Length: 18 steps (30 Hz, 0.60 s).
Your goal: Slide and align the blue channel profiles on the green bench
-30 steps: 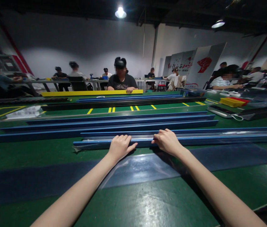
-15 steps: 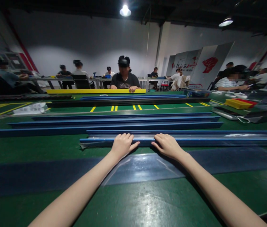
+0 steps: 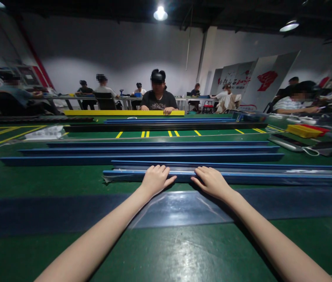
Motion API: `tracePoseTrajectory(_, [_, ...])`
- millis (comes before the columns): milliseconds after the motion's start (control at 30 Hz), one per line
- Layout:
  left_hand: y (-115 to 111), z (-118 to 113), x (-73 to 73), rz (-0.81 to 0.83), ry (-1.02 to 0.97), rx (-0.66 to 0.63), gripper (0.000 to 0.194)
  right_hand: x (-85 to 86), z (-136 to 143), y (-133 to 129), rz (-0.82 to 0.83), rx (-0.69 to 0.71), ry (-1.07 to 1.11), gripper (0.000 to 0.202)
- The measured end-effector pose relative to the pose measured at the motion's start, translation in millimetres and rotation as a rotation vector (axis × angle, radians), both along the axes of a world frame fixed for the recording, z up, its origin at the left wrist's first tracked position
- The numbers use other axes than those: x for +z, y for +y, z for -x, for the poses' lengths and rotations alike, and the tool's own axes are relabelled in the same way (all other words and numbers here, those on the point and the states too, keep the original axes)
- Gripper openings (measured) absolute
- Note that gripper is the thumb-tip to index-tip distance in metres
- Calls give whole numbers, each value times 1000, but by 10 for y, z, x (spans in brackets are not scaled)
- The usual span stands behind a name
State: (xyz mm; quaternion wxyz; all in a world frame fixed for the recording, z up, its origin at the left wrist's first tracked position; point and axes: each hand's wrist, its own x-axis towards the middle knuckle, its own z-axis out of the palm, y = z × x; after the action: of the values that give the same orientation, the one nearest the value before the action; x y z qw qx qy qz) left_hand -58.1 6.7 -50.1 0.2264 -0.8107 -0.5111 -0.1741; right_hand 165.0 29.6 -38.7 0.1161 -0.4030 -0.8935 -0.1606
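A long blue U-shaped channel (image 3: 260, 178) lies across the green table, running off to the right. My left hand (image 3: 155, 180) is curled over its near wall close to the left end, fingers inside and thumb along the front. A short way to the right, my right hand (image 3: 210, 180) grips the same wall in the same way, its thumb pointing left. A stretch of the near wall shows between the two thumbs. Nearer to me, under my forearms, lies a flat, shiny bluish strip (image 3: 180, 213). What the fingertips touch inside the channel is hidden.
Several more blue channels (image 3: 142, 158) lie just beyond. Farther back are a black bar (image 3: 166, 126) and a yellow bar (image 3: 119, 112), the latter under a co-worker's hands (image 3: 169, 111). A phone-like device (image 3: 287, 143) and a yellow tray (image 3: 303, 131) are at right.
The whole view has shifted slightly to the left, so most things appear a little farther right. Both hands keep their hold on the channel.
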Motion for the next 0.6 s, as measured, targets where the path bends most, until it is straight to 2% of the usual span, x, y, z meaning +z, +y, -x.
tracePoseTrajectory(133, [21,14,58,76,10,-1,37,-5,-1,5,-10,6,-4,29])
tracePoseTrajectory(367, [62,95,205,332,-111,-21,35,10,7,-16,-14,2,-4,29])
tracePoseTrajectory(600, [40,103,244,364,-209,-9,35,13,10,-14,-3,-1,-11,29])
